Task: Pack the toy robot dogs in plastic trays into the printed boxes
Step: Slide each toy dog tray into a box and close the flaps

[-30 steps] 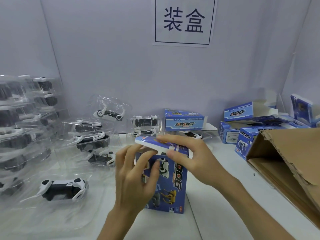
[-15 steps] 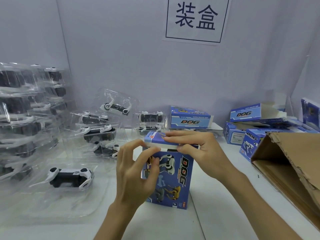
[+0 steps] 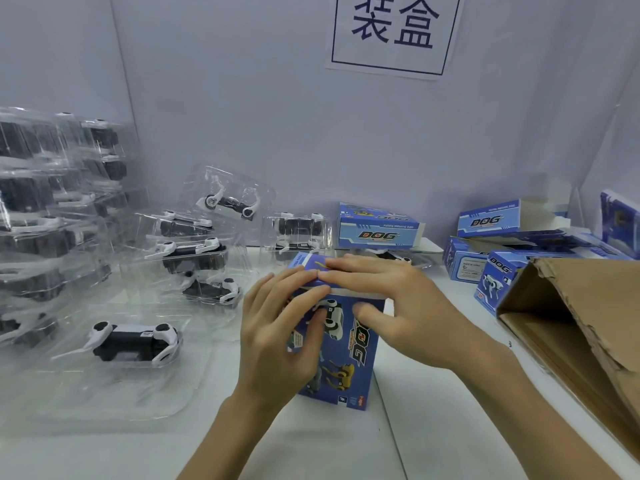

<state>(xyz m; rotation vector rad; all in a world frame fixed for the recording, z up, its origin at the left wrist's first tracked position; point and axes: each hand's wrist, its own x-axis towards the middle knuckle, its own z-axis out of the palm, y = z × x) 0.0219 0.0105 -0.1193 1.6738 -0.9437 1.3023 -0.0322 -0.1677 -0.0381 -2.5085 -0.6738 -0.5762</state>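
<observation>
A blue printed DOG box (image 3: 349, 362) stands upright on the white table in front of me. My left hand (image 3: 277, 337) lies against its front left face, fingers reaching up to the top edge. My right hand (image 3: 394, 306) presses the top flap down with straight fingers, the thumb on the front face. The flap is nearly flat, a white strip showing under it. What is inside the box is hidden. A black-and-white toy robot dog in a clear plastic tray (image 3: 133, 342) lies to the left.
Several more trayed dogs (image 3: 194, 251) are piled at the left and back. Printed boxes (image 3: 379, 226) stand along the back wall and at the right (image 3: 491, 278). An open brown carton (image 3: 581, 323) lies at the right edge.
The top flap has come down from raised to almost flat on the box. My left fingers moved up to the top edge, and my right hand pressed lower.
</observation>
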